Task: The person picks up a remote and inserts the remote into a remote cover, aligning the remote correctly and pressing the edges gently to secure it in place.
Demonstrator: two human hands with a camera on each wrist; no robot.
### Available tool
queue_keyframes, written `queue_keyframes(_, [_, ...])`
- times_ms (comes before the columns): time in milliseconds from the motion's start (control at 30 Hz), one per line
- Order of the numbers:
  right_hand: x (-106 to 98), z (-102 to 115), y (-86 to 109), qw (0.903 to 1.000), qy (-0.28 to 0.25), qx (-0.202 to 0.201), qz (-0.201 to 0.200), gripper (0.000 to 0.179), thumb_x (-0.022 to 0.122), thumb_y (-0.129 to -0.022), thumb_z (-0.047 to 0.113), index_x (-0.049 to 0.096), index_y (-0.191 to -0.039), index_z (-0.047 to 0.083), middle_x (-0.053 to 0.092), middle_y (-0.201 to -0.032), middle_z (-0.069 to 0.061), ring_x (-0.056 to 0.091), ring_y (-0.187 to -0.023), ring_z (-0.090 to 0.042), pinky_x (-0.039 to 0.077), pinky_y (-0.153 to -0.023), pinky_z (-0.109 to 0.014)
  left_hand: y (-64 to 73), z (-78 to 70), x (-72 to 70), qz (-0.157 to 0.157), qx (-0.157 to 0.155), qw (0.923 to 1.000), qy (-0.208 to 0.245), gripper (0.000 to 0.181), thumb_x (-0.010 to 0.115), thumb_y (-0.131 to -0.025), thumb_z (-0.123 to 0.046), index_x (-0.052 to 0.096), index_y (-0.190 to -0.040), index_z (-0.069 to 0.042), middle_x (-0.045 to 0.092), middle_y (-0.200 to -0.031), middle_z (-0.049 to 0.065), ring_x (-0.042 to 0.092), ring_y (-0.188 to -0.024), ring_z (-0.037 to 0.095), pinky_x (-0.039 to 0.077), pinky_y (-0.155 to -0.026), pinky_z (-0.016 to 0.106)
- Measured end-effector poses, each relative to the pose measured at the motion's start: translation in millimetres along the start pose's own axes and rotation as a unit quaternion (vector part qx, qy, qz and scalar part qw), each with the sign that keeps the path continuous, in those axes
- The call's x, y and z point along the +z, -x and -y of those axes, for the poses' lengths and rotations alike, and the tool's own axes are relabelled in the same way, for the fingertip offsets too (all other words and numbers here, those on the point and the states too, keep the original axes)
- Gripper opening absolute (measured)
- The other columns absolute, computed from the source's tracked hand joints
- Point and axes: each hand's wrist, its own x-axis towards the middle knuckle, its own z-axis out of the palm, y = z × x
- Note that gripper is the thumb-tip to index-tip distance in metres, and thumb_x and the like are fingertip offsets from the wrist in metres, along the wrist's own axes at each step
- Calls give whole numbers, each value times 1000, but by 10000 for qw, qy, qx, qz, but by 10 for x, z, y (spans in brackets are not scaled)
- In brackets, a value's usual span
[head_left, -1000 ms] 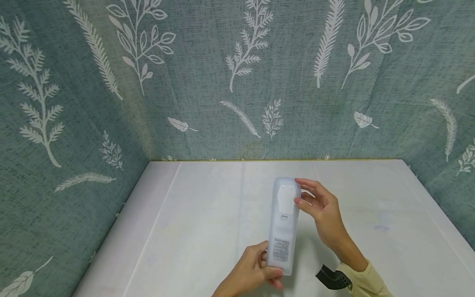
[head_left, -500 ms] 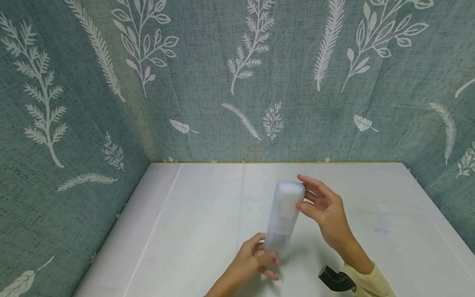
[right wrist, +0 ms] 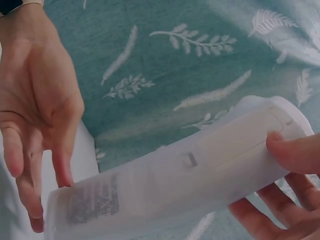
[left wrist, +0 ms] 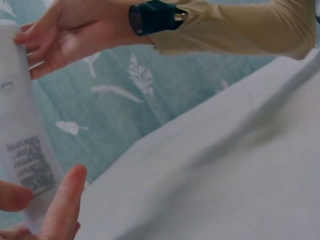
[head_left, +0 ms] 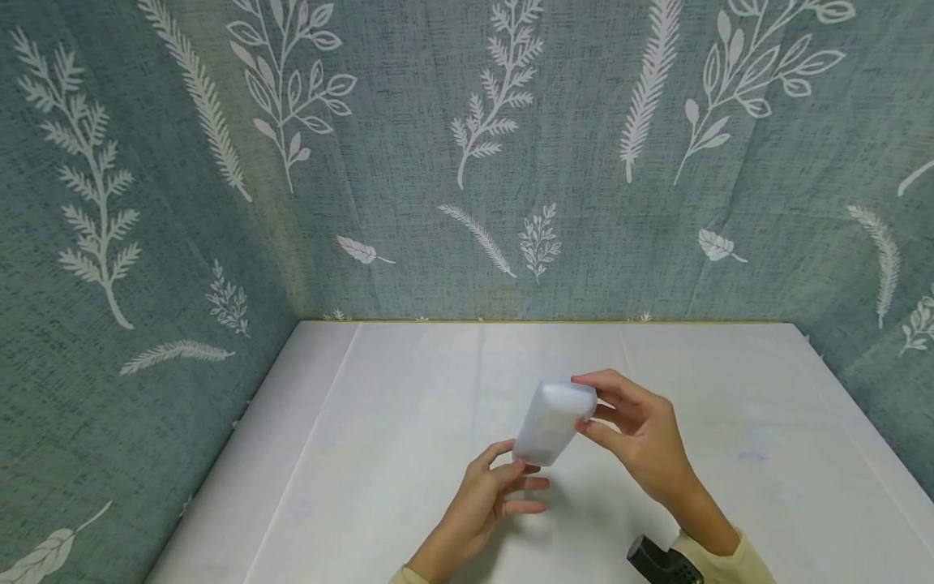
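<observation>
A white remote control (head_left: 553, 423) in a translucent sleeve is held above the table, tilted with its top end toward the head camera. In the right wrist view its back shows a battery cover and a grey printed label (right wrist: 93, 199). My right hand (head_left: 645, 434) pinches the top end between thumb and fingers. My left hand (head_left: 487, 496) is at the lower end, thumb and index fingertip right at the sleeve and the other fingers spread out straight. In the left wrist view left-hand fingertips (left wrist: 69, 197) stand beside the label.
A white-covered table (head_left: 387, 430) lies below both hands. Green cloth with white leaf prints (head_left: 409, 162) hangs behind it and along both sides. A black wrist camera (head_left: 660, 561) is strapped at the right cuff.
The remote control has tipped, its lower end swinging away, so its label no longer faces the head camera. My left hand has moved up slightly and loosened, its fingers now straighter.
</observation>
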Motion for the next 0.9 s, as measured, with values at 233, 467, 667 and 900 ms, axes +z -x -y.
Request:
queue_keyframes(233, [32,8,46,9980,-115,-533,332,41,66,-72,-25,59,-110,-9,61,-107,-13,59,-98,-19,53,-85,-31,-25,-74,23,3,60,10000,23,51,58,-92,-13,37,-136,0,57,-116,28,66,-96,33,56,-75,44])
queue_keyframes(467, [62,10,109,9924,-286,-954,722,46,64,-69,-28,63,-108,-5,62,-105,-18,59,-100,-24,50,-91,-32,-52,-154,38,193,77,9987,461,57,53,-90,-9,31,-141,4,55,-122,26,65,-97,32,56,-75,43])
queue_keyframes(667, [78,-30,180,9851,-425,-1327,1004,46,64,-67,-30,63,-104,-3,62,-105,-21,58,-104,-28,48,-94,-32,-93,-224,59,258,32,9957,884,59,44,-92,-17,25,-145,-1,44,-132,25,60,-103,28,57,-68,36])
queue_keyframes(900, [137,-64,320,9866,-28,-1270,1025,48,65,-65,-29,64,-99,5,59,-108,-17,55,-106,-26,45,-97,-29,-174,-335,55,331,136,9959,825,59,51,-94,-16,26,-147,-9,42,-130,21,56,-98,20,56,-63,23])
